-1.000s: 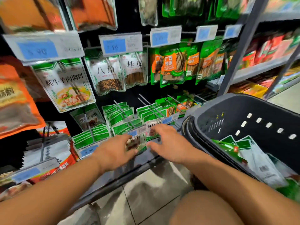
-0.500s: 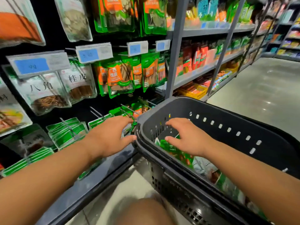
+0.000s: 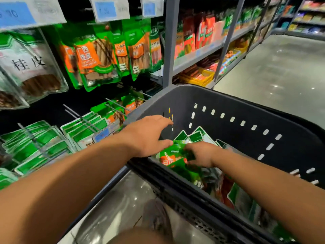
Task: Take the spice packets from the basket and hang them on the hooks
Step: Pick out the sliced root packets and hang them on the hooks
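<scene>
A dark grey plastic basket (image 3: 228,101) fills the right half of the view and holds several spice packets. My right hand (image 3: 202,154) is down inside it, fingers closed on a green and orange spice packet (image 3: 173,155) at the near left of the pile. My left hand (image 3: 149,134) hovers over the basket's left rim with fingers spread, its thumb touching the same packet. More green-and-white packets (image 3: 197,136) lie behind. Metal hooks (image 3: 82,117) stick out from the dark display panel on the left, some with green packets hung on them.
Larger hanging bags (image 3: 98,59) of cinnamon and other spices hang above the hooks under blue price tags (image 3: 105,9). A grey shelf upright (image 3: 169,43) stands behind the basket, with stocked shelves to the right. The shiny aisle floor (image 3: 281,67) stretches beyond. My knee shows at the bottom.
Both hands left the lower hooks and moved right to the basket. The right hand went down into the packets and closed on one; the left came over the rim.
</scene>
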Demonstrator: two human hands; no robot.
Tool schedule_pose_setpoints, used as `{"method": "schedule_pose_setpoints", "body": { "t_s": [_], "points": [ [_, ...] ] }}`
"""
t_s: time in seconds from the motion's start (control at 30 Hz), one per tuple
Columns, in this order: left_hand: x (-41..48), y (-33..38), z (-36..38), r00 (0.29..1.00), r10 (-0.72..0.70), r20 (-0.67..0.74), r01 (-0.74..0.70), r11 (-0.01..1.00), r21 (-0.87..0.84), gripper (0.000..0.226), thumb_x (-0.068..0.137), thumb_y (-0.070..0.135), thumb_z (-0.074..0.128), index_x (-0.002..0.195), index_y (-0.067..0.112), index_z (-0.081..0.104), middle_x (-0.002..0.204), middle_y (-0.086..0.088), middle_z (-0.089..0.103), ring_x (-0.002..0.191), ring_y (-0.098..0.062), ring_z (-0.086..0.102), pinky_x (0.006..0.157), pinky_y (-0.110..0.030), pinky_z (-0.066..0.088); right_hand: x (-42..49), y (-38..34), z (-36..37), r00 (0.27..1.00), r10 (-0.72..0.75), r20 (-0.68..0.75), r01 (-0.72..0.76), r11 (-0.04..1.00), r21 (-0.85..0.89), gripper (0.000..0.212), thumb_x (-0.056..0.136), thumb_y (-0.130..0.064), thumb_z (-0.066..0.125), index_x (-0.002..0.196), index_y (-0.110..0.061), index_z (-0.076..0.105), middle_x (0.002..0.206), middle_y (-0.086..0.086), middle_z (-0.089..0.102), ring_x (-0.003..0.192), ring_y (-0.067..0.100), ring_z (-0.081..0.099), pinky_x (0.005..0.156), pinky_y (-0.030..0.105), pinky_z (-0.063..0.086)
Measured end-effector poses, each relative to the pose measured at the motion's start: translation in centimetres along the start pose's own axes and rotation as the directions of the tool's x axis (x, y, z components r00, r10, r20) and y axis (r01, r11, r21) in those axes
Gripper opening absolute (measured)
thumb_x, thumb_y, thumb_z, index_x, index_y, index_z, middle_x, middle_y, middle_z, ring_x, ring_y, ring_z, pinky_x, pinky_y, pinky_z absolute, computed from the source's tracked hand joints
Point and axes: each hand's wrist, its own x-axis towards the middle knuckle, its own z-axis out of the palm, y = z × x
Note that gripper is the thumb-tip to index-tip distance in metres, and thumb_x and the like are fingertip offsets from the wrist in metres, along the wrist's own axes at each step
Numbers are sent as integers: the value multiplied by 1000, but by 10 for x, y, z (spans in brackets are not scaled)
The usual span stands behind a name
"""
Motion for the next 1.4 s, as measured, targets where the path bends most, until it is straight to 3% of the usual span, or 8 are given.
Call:
{"method": "schedule_pose_setpoints", "body": {
  "t_s": [0.2,0.37,0.5,0.73,0.93,1.17,1.27,1.4],
  "points": [
    [23,10,9,997,18,74,-15,999,-45,66,95,55,60,152,30,38,155,3,43,142,-18,43,116,-38,37,8,8,22,997,69,40,-69,998,14,30,98,-38,59,113,-15,71,110,11,71,105,31,66,78,26,44],
    [20,10,12,997,-47,63,51,996,-76,72,92,55,63,154,29,37,155,2,44,140,-19,44,114,-39,38,11,23,17,999,23,26,-26,994,106,13,88,-12,66,84,-25,66,90,0,69,82,20,58,75,25,45],
    [13,16,11,993,-69,94,77,993,-88,77,92,58,64,156,29,32,159,1,40,146,-20,39,117,-38,36,1,30,-5,987,-15,-158,56,964,259,19,89,-19,75,89,-35,63,109,-4,70,99,18,62,86,30,50],
    [7,20,12,988,-120,95,131,984,-120,82,88,61,67,156,30,32,156,1,43,141,-20,45,115,-37,39,-25,34,-39,946,-72,-317,212,875,435,9,94,-14,72,90,-22,68,87,-4,67,72,7,60,78,37,56],
    [3,19,9,981,-189,-41,173,952,-254,79,79,59,77,147,36,44,138,6,62,124,-17,58,103,-34,47,-44,35,-66,889,-58,-455,348,732,586,10,95,-5,68,92,-14,70,76,-6,67,66,0,63,60,16,53],
    [-1,18,6,965,-256,-60,135,677,-724,48,76,20,90,116,34,68,101,12,79,95,-1,74,92,-37,60,-52,40,-72,855,-48,-517,456,546,703,13,96,-1,65,91,-13,67,88,13,67,76,13,67,70,29,62],
    [-2,21,3,956,-286,-64,191,773,-605,22,81,29,86,103,30,79,96,13,80,88,-1,74,86,-29,59,-49,37,-69,846,-21,-533,468,507,724,10,96,0,65,94,-10,67,87,20,65,76,16,67,69,26,62],
    [-1,21,1,917,-384,-107,297,838,-457,19,85,39,81,98,25,80,92,9,79,86,-11,71,77,-30,56,-35,38,-51,868,45,-495,419,469,777,11,93,-3,71,103,-3,68,89,23,70,80,21,71,75,30,62]
  ]
}}
